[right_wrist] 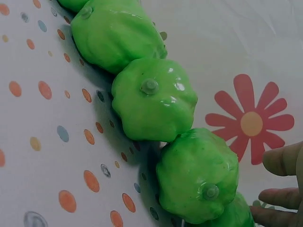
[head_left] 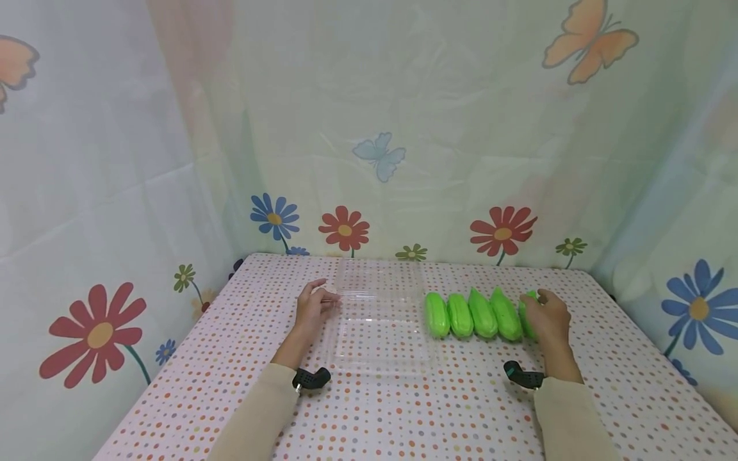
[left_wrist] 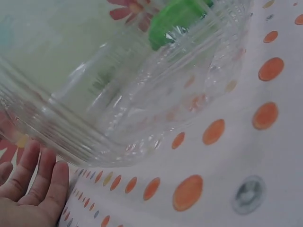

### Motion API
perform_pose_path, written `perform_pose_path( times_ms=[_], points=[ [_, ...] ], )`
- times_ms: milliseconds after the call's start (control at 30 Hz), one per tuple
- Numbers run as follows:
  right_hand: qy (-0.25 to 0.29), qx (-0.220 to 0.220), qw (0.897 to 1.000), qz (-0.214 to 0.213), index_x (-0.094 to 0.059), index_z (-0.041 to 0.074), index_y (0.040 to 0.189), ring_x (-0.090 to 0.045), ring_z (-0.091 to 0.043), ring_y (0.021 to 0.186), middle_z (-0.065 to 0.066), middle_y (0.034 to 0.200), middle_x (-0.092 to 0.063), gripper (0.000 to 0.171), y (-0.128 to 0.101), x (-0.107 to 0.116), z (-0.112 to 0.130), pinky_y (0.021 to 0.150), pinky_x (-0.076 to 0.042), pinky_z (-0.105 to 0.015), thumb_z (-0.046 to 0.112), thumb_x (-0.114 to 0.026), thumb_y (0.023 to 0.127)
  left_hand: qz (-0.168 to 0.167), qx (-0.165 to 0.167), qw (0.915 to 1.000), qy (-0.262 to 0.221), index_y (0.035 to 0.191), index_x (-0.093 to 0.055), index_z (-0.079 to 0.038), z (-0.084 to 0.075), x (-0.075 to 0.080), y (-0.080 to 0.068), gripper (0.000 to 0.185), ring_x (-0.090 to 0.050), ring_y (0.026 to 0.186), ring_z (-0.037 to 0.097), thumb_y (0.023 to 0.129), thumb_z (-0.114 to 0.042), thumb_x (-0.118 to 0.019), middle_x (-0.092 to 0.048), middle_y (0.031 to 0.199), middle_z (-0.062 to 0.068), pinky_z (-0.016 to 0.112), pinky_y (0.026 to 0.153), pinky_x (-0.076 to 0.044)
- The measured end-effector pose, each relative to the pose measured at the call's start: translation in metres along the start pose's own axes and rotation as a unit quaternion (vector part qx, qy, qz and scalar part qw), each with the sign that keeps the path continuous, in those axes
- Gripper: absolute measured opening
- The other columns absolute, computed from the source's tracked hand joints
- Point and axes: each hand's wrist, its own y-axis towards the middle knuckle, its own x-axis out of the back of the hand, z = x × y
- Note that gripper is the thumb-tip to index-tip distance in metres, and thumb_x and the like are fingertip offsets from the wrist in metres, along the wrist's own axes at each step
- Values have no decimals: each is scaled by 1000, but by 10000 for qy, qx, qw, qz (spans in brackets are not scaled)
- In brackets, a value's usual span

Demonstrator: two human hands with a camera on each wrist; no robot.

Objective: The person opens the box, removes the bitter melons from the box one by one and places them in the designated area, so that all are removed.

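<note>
A clear plastic clamshell box (head_left: 383,366) lies with its lid (head_left: 380,296) folded back, left of a row of several glossy green, ridged, gourd-like vegetables (head_left: 460,315). My left hand (head_left: 311,310) is at the box's left side; in the left wrist view its fingers (left_wrist: 29,168) extend right beside the clear wall (left_wrist: 71,127). Over the rightmost green vegetable (head_left: 526,320) is my right hand (head_left: 550,317), partly hiding it. The right wrist view shows the fingers (right_wrist: 279,196) spread, fingertips right at the end vegetable (right_wrist: 236,213).
A white tablecloth with coloured dots (head_left: 398,419) covers the table. Behind it hangs a pale curtain (head_left: 450,179) printed with flowers and butterflies, with more curtain along both sides. Each wrist wears a black camera mount (head_left: 311,379).
</note>
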Motion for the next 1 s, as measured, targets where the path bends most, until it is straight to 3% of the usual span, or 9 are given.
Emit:
perform_pose_path(
  times_ms=[233,467,667,767,867,933,1000],
  points=[
    [244,-131,9995,-173,-27,2,159,-32,-49,144,-29,159,-32,67,2,-1,-4,117,-29,-64,36,-44,104,-17,93,9999,-93,147,-45,-3,-3,1,3,48,-71,92,30,99,-10,-46,-73,99,17,45,90,-59],
    [195,-55,9998,-9,-28,0,158,-35,-49,142,-30,156,-35,68,3,4,-1,115,-32,-63,39,-42,104,-121,63,9998,-164,146,-46,-6,-5,7,6,46,-67,105,45,100,-11,-48,-73,98,16,51,90,-59],
    [259,-117,9995,-143,-30,1,158,-34,-48,142,-29,157,-35,66,3,2,0,114,-33,-62,39,-41,105,-122,113,9998,-138,147,-44,-6,-8,14,5,46,-64,108,49,101,-10,-47,-70,110,27,55,92,-57],
    [207,109,9995,-195,-31,0,157,-33,-49,143,-29,158,-34,66,1,0,6,115,-32,-62,36,-42,104,-136,85,9997,157,147,-45,-7,-11,15,6,47,-65,107,47,100,-13,-47,-68,116,30,53,89,-59],
    [15,520,9983,-248,-34,-1,156,-33,-49,144,-29,157,-35,65,-4,-3,15,115,-31,-63,35,-45,103,-123,-103,9968,778,145,-47,-8,-18,15,9,48,-64,107,46,97,-16,-49,-68,116,28,52,85,-60],
    [-210,877,9955,-292,-36,-1,155,-32,-50,143,-29,156,-37,64,-8,-6,22,114,-30,-65,35,-46,103,-56,-339,9901,1364,144,-48,-8,-25,13,12,50,-62,108,45,95,-17,-52,-68,116,24,51,84,-58],
    [-514,1328,9892,-349,-40,-2,152,-30,-51,144,-30,154,-39,63,-13,-9,31,113,-28,-68,37,-48,103,104,-636,9763,2067,144,-48,-9,-34,10,14,52,-60,110,43,94,-20,-54,-66,118,21,51,87,-55]
  ],
)
